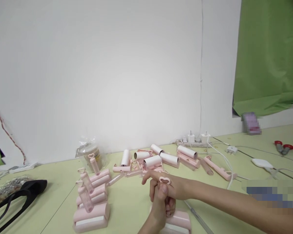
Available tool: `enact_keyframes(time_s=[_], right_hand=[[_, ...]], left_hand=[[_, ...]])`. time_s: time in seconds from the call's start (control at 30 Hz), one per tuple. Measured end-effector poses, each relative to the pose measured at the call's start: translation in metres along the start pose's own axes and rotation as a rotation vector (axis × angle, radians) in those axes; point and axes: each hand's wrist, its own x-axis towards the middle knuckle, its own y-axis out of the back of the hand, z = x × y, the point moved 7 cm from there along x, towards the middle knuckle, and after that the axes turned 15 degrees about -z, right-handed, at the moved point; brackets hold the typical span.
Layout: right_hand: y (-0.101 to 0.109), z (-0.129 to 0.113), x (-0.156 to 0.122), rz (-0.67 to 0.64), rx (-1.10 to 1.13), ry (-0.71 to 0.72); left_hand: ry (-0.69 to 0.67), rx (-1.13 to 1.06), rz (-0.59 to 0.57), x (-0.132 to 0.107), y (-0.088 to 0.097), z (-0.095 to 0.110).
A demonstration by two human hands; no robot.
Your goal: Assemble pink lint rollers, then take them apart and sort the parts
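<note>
My left hand (158, 206) rises from the bottom edge, its thumb pressed up beneath a pink heart-shaped loop (165, 180). From the right comes my right hand (174, 187), wrapped over the same spot with its index finger pointing left. Both hands close around the handle of a lint roller; the handle itself is hidden by fingers. Below them shows the roller's pink cover (179, 219) with a white strip, partly covered. To the left stand several similar lint rollers, the nearest one (91, 217) having a clear pink handle with a heart loop.
Behind my hands lie white paper rolls (152, 161), pink covers and clear handles in a heap. A power strip (192, 142) with chargers and cables sits by the wall. Black straps (33, 188) lie left, red-capped screwdriver-like tools (287, 149) far right. A bagged tub (91, 154) stands behind.
</note>
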Motion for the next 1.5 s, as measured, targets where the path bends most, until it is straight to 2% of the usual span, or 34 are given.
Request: enact_keyframes(time_s=[0.07, 0.13, 0.27, 0.43, 0.6, 0.77, 0.97, 1.27, 1.4, 1.5], right_hand=[[0.000, 0.000, 0.000, -0.024, -0.023, -0.003], [0.000, 0.002, 0.000, -0.016, -0.024, -0.006], [0.002, 0.007, 0.000, 0.047, -0.027, -0.015], [-0.001, 0.011, 0.001, 0.033, 0.017, -0.073], [-0.001, 0.007, 0.002, 0.042, -0.127, -0.074], [0.000, 0.008, 0.001, 0.098, -0.160, -0.040], [0.000, -0.001, 0.001, 0.174, -0.289, 0.003], [-0.004, 0.000, 0.001, 0.185, -0.288, -0.015], [-0.002, -0.003, 0.000, 0.245, -0.341, -0.022], [-0.001, 0.002, -0.003, 0.298, -0.281, -0.101]], left_hand=[[-0.050, -0.015, -0.002, -0.001, 0.000, 0.004], [-0.067, -0.026, -0.051, -0.001, -0.001, 0.009], [0.056, -0.001, -0.208, 0.000, -0.009, 0.017], [0.223, 0.050, -0.275, 0.002, -0.015, 0.014], [0.242, -0.003, -0.283, -0.002, -0.018, 0.012], [0.245, -0.039, -0.283, -0.005, -0.019, 0.011], [0.214, -0.038, -0.230, -0.005, -0.020, 0.012], [0.199, -0.031, -0.217, -0.008, -0.021, 0.012], [0.172, -0.023, -0.226, -0.006, -0.017, 0.010], [0.184, -0.028, -0.270, -0.004, -0.015, 0.008]])
